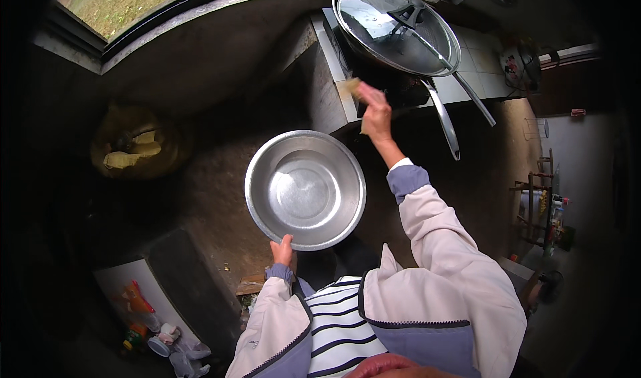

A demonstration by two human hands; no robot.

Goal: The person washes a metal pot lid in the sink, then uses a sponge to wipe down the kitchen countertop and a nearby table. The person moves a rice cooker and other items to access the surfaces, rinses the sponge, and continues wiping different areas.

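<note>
My left hand (282,253) grips the near rim of a round stainless steel basin (305,192), thumb over the edge. The basin is held above the dark floor; bright reflections leave it unclear whether water lies in it. Up and to the right, my right hand (376,111) holds a yellowish cloth (352,85), blurred, at the edge of a tiled counter (336,95). Just beyond the fingers is a black cooktop (400,91). On it stands a wok with a glass lid (373,27), and a long metal handle (443,120) juts out over the counter edge.
A metal utensil (475,100) extends past the lid. At left sits a yellowish sack (132,150). A white-topped surface (117,278) at lower left bears bottles and plastic bags. Wooden chairs (532,202) stand at far right. A window frame (165,22) runs along the upper left.
</note>
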